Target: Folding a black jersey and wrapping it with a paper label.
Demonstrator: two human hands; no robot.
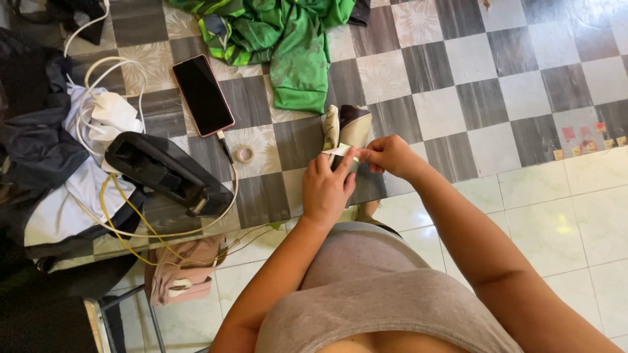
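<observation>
My left hand and my right hand meet over the chequered mat, both pinching a small white strip of tape or paper between their fingertips. Just beyond the strip lies a small folded piece of beige and dark fabric, partly hidden by my fingers. A small roll of clear tape rests on the mat to the left of my left hand.
A smartphone on a cable lies at upper left, a green garment behind it. A black device with yellow wires, a white charger, dark clothes and a pink pouch crowd the left. White floor tiles lie right.
</observation>
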